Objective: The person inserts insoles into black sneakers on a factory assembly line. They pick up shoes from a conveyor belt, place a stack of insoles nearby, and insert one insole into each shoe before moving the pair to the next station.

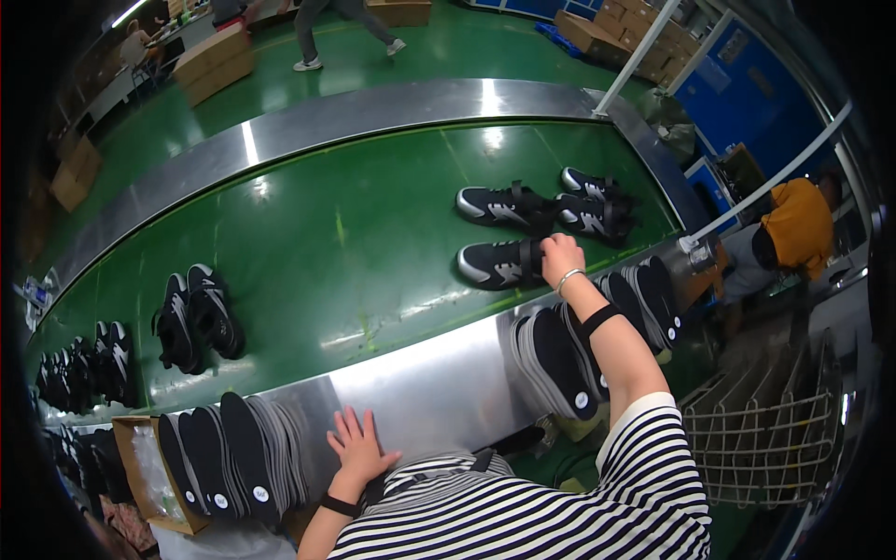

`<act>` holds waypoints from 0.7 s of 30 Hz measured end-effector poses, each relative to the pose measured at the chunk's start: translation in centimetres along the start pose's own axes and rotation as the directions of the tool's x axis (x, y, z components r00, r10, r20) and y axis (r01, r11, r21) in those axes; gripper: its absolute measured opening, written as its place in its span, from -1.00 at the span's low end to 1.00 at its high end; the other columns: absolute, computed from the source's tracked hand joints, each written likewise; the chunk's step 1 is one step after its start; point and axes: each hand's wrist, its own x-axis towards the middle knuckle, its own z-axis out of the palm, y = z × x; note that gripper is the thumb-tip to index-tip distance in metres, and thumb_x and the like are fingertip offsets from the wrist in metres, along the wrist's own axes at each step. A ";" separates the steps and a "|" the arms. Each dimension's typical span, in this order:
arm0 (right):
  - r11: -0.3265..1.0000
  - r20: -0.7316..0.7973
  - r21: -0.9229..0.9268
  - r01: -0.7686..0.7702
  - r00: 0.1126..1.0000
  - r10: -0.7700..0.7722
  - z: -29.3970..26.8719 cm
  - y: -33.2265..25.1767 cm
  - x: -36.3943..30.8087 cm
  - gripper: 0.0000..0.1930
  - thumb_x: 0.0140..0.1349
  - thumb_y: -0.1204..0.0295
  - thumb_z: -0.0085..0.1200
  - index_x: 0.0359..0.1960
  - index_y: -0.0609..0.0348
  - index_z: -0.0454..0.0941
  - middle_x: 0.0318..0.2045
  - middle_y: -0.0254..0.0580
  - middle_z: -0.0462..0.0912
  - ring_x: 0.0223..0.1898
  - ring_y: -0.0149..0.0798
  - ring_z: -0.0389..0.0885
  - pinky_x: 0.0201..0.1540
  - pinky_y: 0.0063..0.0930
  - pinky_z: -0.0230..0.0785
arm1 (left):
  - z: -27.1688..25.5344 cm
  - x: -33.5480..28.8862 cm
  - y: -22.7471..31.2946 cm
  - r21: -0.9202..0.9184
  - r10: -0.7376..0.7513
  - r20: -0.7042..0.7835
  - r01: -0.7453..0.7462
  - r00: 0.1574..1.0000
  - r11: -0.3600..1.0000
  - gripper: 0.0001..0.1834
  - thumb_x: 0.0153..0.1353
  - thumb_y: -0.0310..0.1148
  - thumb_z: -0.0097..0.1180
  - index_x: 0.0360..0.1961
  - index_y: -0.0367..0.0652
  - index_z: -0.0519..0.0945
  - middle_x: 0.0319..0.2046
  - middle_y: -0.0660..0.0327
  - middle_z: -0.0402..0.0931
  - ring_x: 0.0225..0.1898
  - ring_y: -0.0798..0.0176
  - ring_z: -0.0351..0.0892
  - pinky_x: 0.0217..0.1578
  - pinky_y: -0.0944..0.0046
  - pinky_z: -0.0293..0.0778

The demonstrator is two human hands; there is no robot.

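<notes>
My right hand [562, 259] is closed on the ankle end of a black sneaker [497, 263] with a silver toe, which lies on the green belt [336, 243]. Just beyond it, several like sneakers [502, 205] lie with their toes to the left. My left hand [357, 448] rests on the metal edge [425, 381] of the line, fingers spread, holding nothing. To its left, stacks of black insoles [245, 453] with round white stickers lean side by side. More insoles [551, 364] stand under my right forearm, which partly hides them.
A pair of sneakers [198, 319] sits on the belt at left, with several more [89, 366] farther along. An open cardboard box [149, 471] holds clear plastic. A wire basket [765, 439] is at lower right. A person in an orange top [801, 224] bends nearby; another walks beyond the belt.
</notes>
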 end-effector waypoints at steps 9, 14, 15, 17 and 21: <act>0.958 0.099 -0.100 0.270 0.960 -0.261 2.8 3.9 6.3 -0.59 -0.41 0.47 0.19 -0.34 -0.02 0.53 0.12 -0.03 0.12 0.14 0.01 0.05 0.06 -0.21 0.06 | 1.3 0.7 -0.1 -0.052 -0.060 0.069 0.063 0.996 0.997 0.09 -0.24 0.13 0.14 0.21 -0.12 -0.17 0.21 -0.15 -0.53 0.21 -0.26 -0.66 0.00 -0.40 -0.52; 0.881 0.482 -0.362 0.305 0.870 -0.102 4.5 3.3 7.6 -0.63 -0.15 0.39 0.03 -0.20 -0.19 0.50 0.10 -0.12 0.16 0.17 -0.14 0.03 0.12 -0.15 -0.14 | 0.4 -0.7 0.1 -0.354 -0.171 -0.497 -0.019 0.851 0.935 -0.33 -0.07 -0.18 0.12 0.06 -0.20 0.19 0.03 -0.02 0.16 0.09 -0.05 0.09 0.06 -0.03 0.01; 0.848 0.495 -0.397 0.352 0.860 -0.125 5.0 3.6 8.2 -0.64 -0.14 0.38 0.02 -0.20 -0.16 0.50 -0.03 -0.19 0.34 0.09 -0.18 0.17 0.05 -0.19 -0.04 | 0.6 -0.9 -0.8 -0.464 -0.299 -0.538 0.019 0.788 0.886 -0.39 -0.06 -0.23 0.10 0.03 -0.22 0.23 -0.03 -0.01 0.23 0.02 -0.01 0.17 0.03 0.05 0.08; 0.844 0.563 -0.330 0.424 0.806 -0.184 4.9 3.3 9.0 -0.67 -0.10 0.31 0.02 -0.20 -0.10 0.50 -0.17 -0.23 0.46 -0.01 -0.20 0.31 0.01 -0.21 0.04 | 1.0 -0.7 -2.0 -0.661 -0.520 -0.565 0.026 0.640 0.750 -0.50 -0.03 -0.34 0.07 -0.03 -0.25 0.30 -0.15 0.03 0.36 -0.11 0.07 0.35 -0.05 0.21 0.23; 0.890 0.502 -0.239 0.388 0.834 -0.229 2.9 -0.5 8.1 -0.70 -0.04 0.24 -0.01 -0.29 0.12 0.47 -0.28 -0.12 0.51 -0.13 -0.14 0.44 -0.09 -0.17 0.17 | 1.2 -0.9 -6.4 -0.940 -0.690 -0.341 -0.237 0.638 0.246 -0.61 0.13 -0.35 -0.06 -0.06 -0.37 0.31 -0.24 0.09 0.44 -0.26 0.34 0.42 -0.19 0.41 0.34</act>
